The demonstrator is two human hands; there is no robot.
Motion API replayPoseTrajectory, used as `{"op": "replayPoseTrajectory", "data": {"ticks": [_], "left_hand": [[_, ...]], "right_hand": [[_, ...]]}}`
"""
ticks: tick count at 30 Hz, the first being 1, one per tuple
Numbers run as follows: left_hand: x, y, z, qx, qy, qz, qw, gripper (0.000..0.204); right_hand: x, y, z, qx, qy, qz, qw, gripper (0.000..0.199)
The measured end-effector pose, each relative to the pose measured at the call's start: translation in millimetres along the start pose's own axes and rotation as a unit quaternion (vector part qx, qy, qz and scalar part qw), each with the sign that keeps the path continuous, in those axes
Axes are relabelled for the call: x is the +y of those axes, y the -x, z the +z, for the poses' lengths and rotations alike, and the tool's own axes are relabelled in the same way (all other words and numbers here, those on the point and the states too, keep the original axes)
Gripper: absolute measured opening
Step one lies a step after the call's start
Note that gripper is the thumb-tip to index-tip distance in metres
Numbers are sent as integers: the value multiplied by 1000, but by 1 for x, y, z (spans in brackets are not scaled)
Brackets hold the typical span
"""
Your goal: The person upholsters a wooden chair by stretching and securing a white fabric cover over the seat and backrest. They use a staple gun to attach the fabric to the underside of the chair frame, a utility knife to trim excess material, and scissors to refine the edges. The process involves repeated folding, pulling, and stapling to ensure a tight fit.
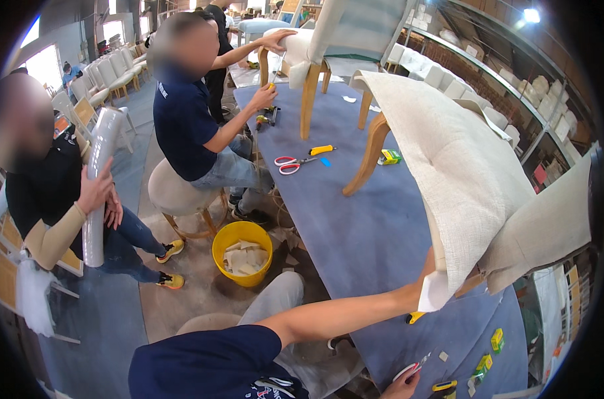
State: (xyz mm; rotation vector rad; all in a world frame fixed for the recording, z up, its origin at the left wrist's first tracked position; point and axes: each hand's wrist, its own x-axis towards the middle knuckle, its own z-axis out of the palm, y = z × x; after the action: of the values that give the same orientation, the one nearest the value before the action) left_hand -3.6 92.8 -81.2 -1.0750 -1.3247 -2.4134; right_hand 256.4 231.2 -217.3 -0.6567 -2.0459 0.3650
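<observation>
Roughly, biggest first. Blue-covered worktable (355, 226) runs from 12 o'clock down to 5 o'clock. On it, from centre out to 3 o'clock, stands a wooden-legged chair (365, 156) draped in loose cream upholstery fabric (461, 166), which hangs free past the frame on its near side.

Left hand (429, 274) reaches up under the lower edge of that fabric at about 4 o'clock. The fingers are hidden by the cloth, so I cannot tell whether it grips or only props.

Right hand (403, 387), at 5 o'clock on the picture's lower rim, is closed round the red-and-white handle of what looks like hand-held scissors (416, 366), tip pointing up toward the left forearm.

Risks as I judge them:
- The fabric is only draped — if the left hand lets go or pulls sideways, the sheet could slide off the frame or crease out of line.
- The blade tip sits close below the forearm and the cloth, so a hurried lift could nick skin or snag the weave.
- Small yellow-green boxes (496, 339) lie near the table's edge at 4 to 5 o'clock — a sweeping elbow could knock them off.

Elsewhere: yellow bucket (230, 241) of offcuts on the floor at 7 o'clock, and table scissors (290, 163) at 11 o'clock beside a seated co-worker (182, 120).
</observation>
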Motion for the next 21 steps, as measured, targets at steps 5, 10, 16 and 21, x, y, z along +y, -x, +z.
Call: {"op": "replayPoseTrajectory", "data": {"ticks": [5, 10, 16, 21], "left_hand": [[138, -37, 34, 58, -304, -155, 938, 35], [159, -45, 46, 90, -289, -73, 950, 38], [167, -67, 20, 58, -396, 19, 916, 43], [166, -85, 1, 51, -515, 192, 834, 23]], "right_hand": [[3, 3, -3, -51, 59, 34, 996, 38], [111, 33, 21, -121, -262, 216, 933, 28], [-94, -21, -15, -165, -461, 170, 855, 28], [-187, -82, -34, -245, -531, 49, 810, 24]]}}
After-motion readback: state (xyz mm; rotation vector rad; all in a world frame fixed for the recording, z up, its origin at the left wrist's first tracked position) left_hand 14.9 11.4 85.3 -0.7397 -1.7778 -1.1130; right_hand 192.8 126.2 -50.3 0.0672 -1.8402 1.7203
